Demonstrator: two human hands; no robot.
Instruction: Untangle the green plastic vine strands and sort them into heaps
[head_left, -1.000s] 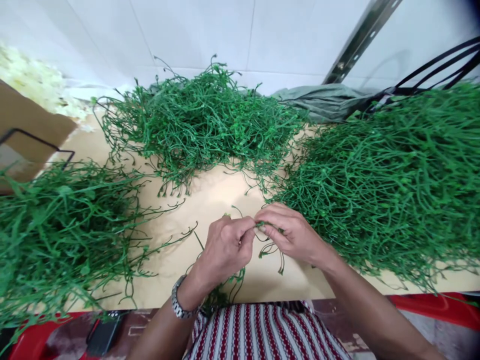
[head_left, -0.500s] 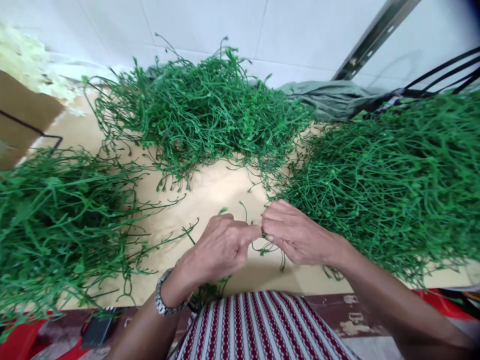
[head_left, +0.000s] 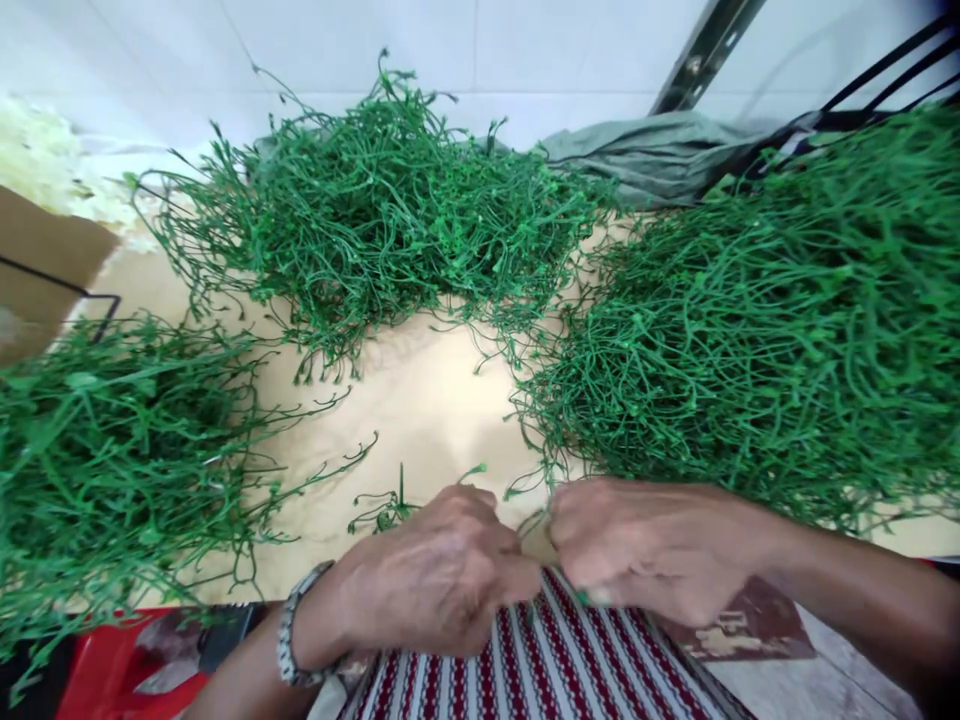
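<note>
My left hand (head_left: 450, 575), with a metal bracelet on the wrist, is closed in a pinch at the table's near edge. A small green stem (head_left: 390, 512) with several thin branches pokes out beyond its knuckles. Just to the right, apart by a narrow gap, my right hand (head_left: 637, 545) is curled shut with its fingers tucked under. A bit of green shows at its thumb, and thin stem tips (head_left: 531, 485) rise between the hands. The fingers hide most of what they grip. Both hands are slightly blurred.
Heaps of branching green stems lie on the pale tabletop (head_left: 442, 400): a left pile (head_left: 127, 460), a back pile (head_left: 390, 210) and a large right pile (head_left: 765, 350). A cardboard box (head_left: 45, 270) and pale yellow flowers (head_left: 45, 160) stand back left. Below sits a red stool (head_left: 112, 660).
Both hands have moved down toward the body and slightly apart, still closed. The camera view has shifted a little to the right. The piles look unchanged.
</note>
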